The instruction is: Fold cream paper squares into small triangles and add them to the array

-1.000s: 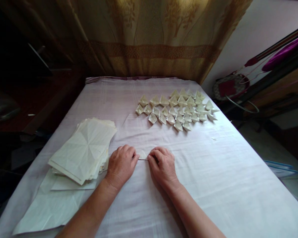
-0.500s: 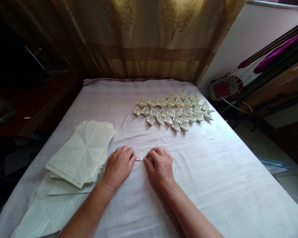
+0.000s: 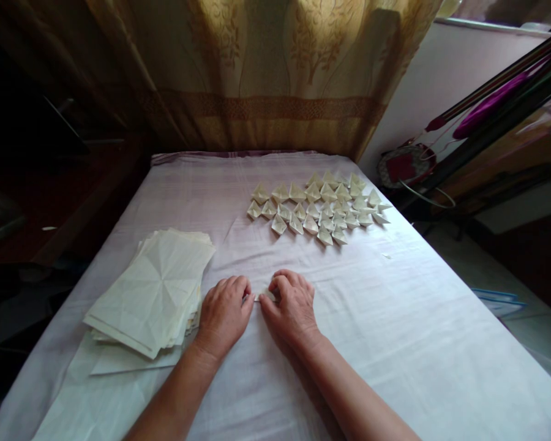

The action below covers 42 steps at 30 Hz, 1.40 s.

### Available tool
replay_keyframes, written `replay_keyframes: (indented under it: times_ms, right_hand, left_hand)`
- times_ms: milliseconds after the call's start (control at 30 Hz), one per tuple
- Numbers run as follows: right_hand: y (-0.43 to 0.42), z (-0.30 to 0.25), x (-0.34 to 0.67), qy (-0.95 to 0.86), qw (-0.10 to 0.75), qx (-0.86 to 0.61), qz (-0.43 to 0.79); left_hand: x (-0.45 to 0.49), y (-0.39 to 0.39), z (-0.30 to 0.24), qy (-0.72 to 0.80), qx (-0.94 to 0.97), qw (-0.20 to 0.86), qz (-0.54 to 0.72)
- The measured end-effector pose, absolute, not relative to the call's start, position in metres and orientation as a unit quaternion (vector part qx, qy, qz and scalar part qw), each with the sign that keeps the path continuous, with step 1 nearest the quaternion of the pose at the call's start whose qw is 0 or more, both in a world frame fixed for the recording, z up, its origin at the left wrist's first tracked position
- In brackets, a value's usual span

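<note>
Between my two hands a small folded piece of paper (image 3: pixel 257 298) lies on the cloth, mostly covered by fingers. My left hand (image 3: pixel 224 309) is closed, its thumb and forefinger pinching the paper's left end. On the other side my right hand (image 3: pixel 292 306) curls over the paper, thumb pressing near its middle and fingertips behind it. Beyond the hands stand several small folded paper boats (image 3: pixel 312 208) in uneven rows. Left of my left hand rests a stack of creased paper sheets (image 3: pixel 153 288).
A white cloth (image 3: pixel 371 343) covers the work surface. More paper (image 3: pixel 101 392) lies under the stack. A patterned curtain (image 3: pixel 275 79) hangs at the far edge. To the right are a bag (image 3: pixel 406 165) and a blue-edged item (image 3: pixel 498 300) below the surface. A paper scrap (image 3: pixel 386 256) lies at right.
My right thumb has slid left along the folded paper, toward my left hand, and less paper shows between them. The view has shifted slightly.
</note>
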State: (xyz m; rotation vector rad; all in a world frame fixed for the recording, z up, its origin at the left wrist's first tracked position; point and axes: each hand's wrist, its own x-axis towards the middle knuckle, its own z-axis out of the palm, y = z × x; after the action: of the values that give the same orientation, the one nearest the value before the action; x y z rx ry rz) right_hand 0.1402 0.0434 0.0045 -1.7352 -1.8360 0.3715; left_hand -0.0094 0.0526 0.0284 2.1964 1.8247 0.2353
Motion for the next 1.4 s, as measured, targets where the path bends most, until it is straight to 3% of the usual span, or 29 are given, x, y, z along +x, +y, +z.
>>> replay_keyframes:
  times_ms: [1200, 1400]
  right_hand:
    - [0.059, 0.002, 0.135, -0.671, 0.310, -0.661, 0.128]
    - [0.057, 0.002, 0.133, -0.679, 0.281, -0.667, 0.122]
  left_hand:
    - [-0.009, 0.054, 0.028, 0.630, 0.760, 0.140, 0.081]
    - [-0.014, 0.056, 0.031, 0.618, 0.758, 0.187, 0.092]
